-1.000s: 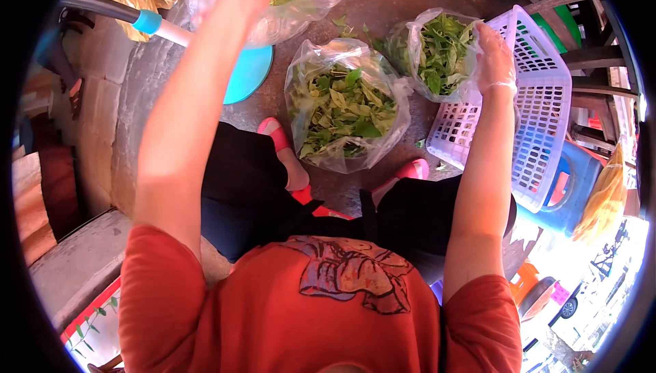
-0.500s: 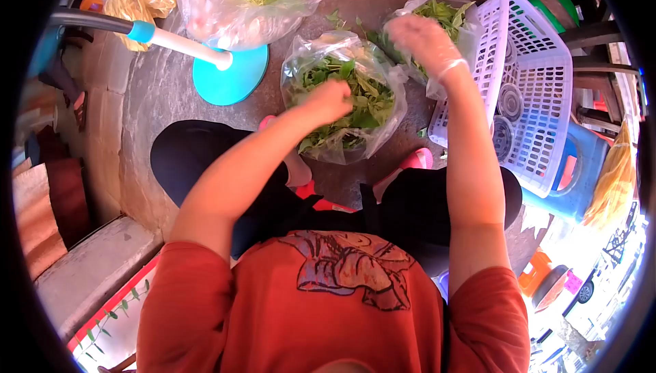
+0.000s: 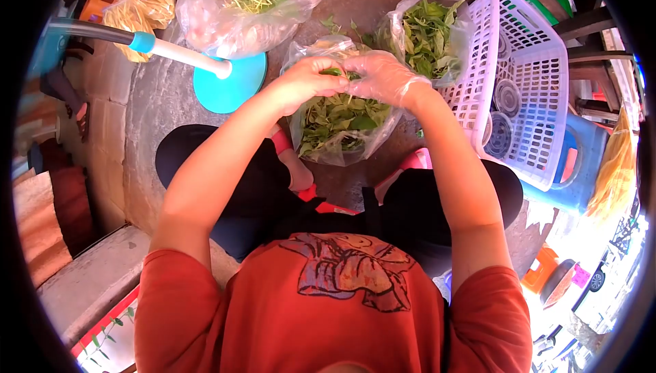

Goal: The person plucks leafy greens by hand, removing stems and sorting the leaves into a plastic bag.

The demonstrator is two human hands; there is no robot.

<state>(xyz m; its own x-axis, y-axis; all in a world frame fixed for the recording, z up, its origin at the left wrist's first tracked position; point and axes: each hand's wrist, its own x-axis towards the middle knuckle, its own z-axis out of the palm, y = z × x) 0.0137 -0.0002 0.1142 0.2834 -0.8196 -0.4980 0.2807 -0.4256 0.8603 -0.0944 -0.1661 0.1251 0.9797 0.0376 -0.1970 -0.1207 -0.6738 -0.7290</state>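
Clothing is a printed red T-shirt [image 3: 273, 311], dark trousers [image 3: 458, 198] and one clear glove [image 3: 388, 80].

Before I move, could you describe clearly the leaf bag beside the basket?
Find the pale basket on the right. Just left of it is a clear bag of green leaves. Unlike the middle leaf bag, it looks smaller and lies farther forward.
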